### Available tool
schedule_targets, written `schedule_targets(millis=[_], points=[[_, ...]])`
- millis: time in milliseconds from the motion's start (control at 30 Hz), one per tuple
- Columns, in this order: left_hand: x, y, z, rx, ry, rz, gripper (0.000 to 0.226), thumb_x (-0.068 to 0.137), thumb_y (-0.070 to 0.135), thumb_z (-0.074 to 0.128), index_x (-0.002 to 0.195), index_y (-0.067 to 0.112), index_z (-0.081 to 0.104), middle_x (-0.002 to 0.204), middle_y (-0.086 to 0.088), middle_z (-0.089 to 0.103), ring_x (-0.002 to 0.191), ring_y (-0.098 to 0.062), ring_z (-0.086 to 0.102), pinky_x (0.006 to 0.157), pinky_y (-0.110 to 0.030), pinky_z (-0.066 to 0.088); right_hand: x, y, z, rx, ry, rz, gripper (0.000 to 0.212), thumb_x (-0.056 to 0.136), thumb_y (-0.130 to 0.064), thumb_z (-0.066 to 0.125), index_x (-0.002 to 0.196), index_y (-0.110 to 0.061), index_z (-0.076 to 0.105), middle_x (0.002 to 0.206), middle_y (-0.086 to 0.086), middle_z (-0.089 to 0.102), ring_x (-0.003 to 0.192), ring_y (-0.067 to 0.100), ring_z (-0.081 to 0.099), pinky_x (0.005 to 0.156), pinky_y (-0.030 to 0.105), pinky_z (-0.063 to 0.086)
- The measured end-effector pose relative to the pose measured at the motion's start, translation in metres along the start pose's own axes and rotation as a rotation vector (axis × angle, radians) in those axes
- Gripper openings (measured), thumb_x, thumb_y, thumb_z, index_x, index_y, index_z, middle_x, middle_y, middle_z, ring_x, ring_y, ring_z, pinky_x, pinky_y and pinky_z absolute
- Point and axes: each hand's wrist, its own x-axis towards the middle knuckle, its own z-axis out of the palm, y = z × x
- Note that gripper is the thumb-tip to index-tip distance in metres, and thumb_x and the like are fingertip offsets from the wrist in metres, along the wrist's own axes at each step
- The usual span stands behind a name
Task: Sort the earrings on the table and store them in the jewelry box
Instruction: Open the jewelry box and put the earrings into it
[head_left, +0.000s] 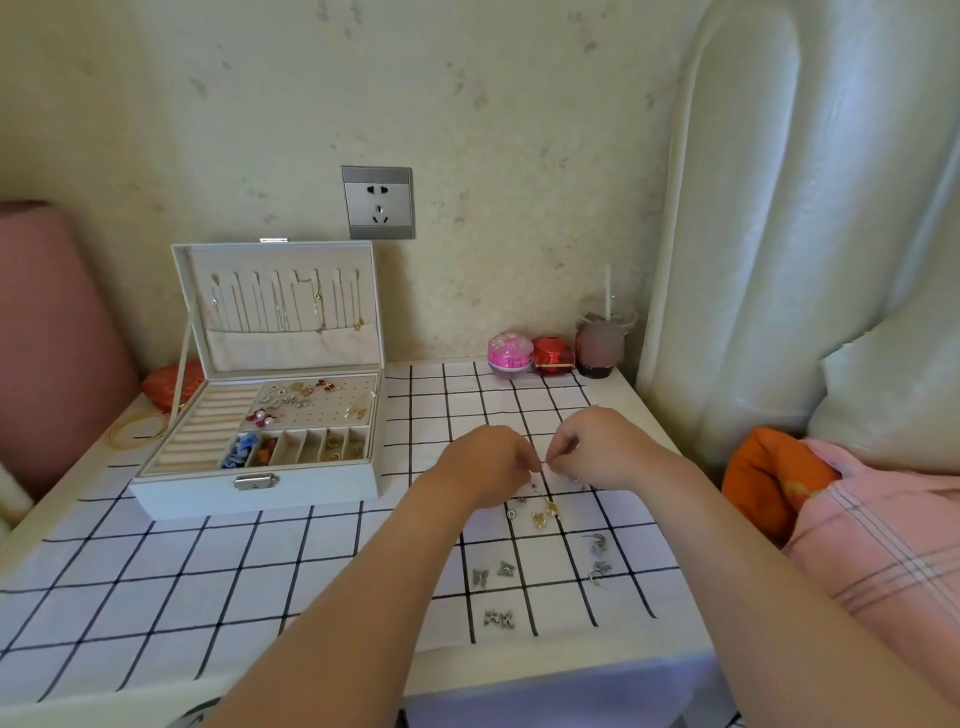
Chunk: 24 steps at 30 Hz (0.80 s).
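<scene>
My left hand (483, 462) and my right hand (597, 447) meet fingertip to fingertip over the checked cloth (208, 571), both pinching a thin gold dangling earring (543, 493) that hangs between them. Below it lie small gold earrings (540, 518). Silver butterfly earrings (493, 574) lie nearer me, with more silver ones (598, 558) to their right. The white jewelry box (249, 488) stands open at the left, holding several earrings on its peg panel (332, 402) and in its small compartments (317, 447).
A pink round case (510, 354), a red case (552, 356) and a cup with a straw (601, 345) stand at the table's back right. A red pouch (169, 384) and gold bangles (137, 431) lie left of the box. Bedding borders the right.
</scene>
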Motion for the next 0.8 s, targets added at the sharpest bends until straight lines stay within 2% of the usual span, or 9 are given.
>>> schedule_targets(millis=[100,200,400,567,700,800], points=[[0.002,-0.001,-0.001,-0.031,-0.020,-0.016,0.021,0.089,0.034,0.066,0.108,0.034,0.074,0.111,0.015,0.069,0.106,-0.010,0.059,0.093,-0.034,0.051,0.000,0.003,-0.001,0.042,0.079,0.019,0.019,0.082,-0.016,0.069,0.069,-0.030,0.074,0.079,-0.017,0.070,0.077,0.000,0.065,0.079,0.031,0.058],[0.003,0.002,0.001,-0.036,-0.007,-0.025,0.019,0.085,0.038,0.068,0.101,0.033,0.076,0.103,0.015,0.071,0.099,-0.009,0.062,0.088,-0.034,0.054,0.000,0.005,0.001,0.077,0.073,0.021,0.017,0.080,-0.018,0.070,0.071,-0.032,0.073,0.080,-0.017,0.071,0.075,0.002,0.068,0.076,0.031,0.060],[0.005,0.002,0.005,-0.076,0.015,-0.035,0.013,0.083,0.027,0.070,0.094,0.026,0.078,0.095,0.009,0.072,0.091,-0.012,0.064,0.082,-0.031,0.055,0.003,0.002,0.005,0.101,0.050,-0.019,0.013,0.084,-0.018,0.075,0.083,-0.031,0.078,0.084,-0.018,0.069,0.080,0.006,0.068,0.075,0.028,0.060],[0.006,-0.001,0.003,-0.087,0.013,-0.034,0.014,0.088,0.027,0.068,0.097,0.020,0.076,0.099,0.004,0.071,0.092,-0.015,0.063,0.081,-0.030,0.053,0.008,-0.002,0.007,0.107,0.076,-0.024,0.013,0.084,-0.022,0.076,0.080,-0.034,0.076,0.086,-0.018,0.070,0.079,0.009,0.070,0.079,0.032,0.059],[0.002,-0.011,-0.005,-0.244,0.128,-0.082,0.006,0.091,0.027,0.064,0.089,0.023,0.068,0.091,0.008,0.067,0.085,-0.012,0.061,0.071,-0.023,0.048,0.015,-0.008,0.006,0.117,0.121,-0.039,0.011,0.086,-0.021,0.075,0.086,-0.031,0.078,0.091,-0.016,0.071,0.085,0.006,0.067,0.080,0.032,0.058],[-0.009,-0.021,-0.019,-0.331,0.224,-0.094,0.004,0.091,0.027,0.065,0.092,0.025,0.067,0.087,0.009,0.067,0.080,-0.009,0.060,0.065,-0.019,0.044,0.019,-0.026,0.006,0.124,0.148,-0.112,0.012,0.090,-0.021,0.071,0.096,-0.026,0.079,0.101,-0.011,0.073,0.091,0.004,0.063,0.084,0.024,0.049]])
